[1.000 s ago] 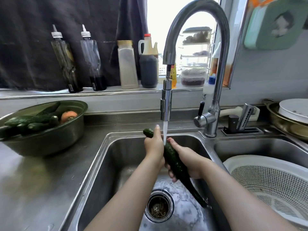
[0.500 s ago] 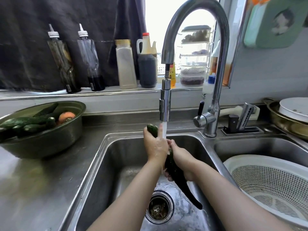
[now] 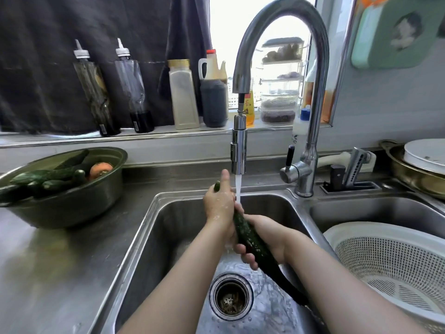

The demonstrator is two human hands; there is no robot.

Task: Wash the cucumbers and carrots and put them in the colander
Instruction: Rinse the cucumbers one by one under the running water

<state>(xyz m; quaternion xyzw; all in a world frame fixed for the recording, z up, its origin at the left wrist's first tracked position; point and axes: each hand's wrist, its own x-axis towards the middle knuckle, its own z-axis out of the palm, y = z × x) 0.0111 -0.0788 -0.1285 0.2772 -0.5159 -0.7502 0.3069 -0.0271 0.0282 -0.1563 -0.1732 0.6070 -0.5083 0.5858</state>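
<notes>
Step in hand: washing, as I judge it. One long dark-green bumpy cucumber [image 3: 250, 239] is held under the thin white stream of water [image 3: 238, 190] from the tall curved chrome faucet [image 3: 284, 39].

Where the cucumber is: above the left stainless-steel sink basin [image 3: 178, 227]. It slants from its tip at eleven o'clock to its tail at five o'clock, passing over and just right of the round steel drain [image 3: 230, 296]. The stream lands on its upper part, right beside the left hand.

Left hand [image 3: 220, 208]: wrapped round the upper end of the cucumber, thumb pointing to twelve o'clock. Only the cucumber's tip pokes out beyond it, and droplets sit on the skin.

Right hand [image 3: 269, 235]: cradles the cucumber's middle from below, fingers [image 3: 245, 255] curled round it toward nine o'clock.

Progress: early, by my reading. The olive-green metal bowl [image 3: 72, 206] at nine o'clock of the basin holds several other dark-green cucumbers [image 3: 45, 178] and an orange carrot [image 3: 101, 168]. No vegetable shows in the visible part of the white perforated plastic colander [image 3: 361, 229] at four o'clock.

Next move calls for: shifting the grips so the tail end meets the water too, then a short swing toward four o'clock to lay the cucumber in the colander. Wet skin is likely slippery, so one hand should hold firm while the other lets go.
</notes>
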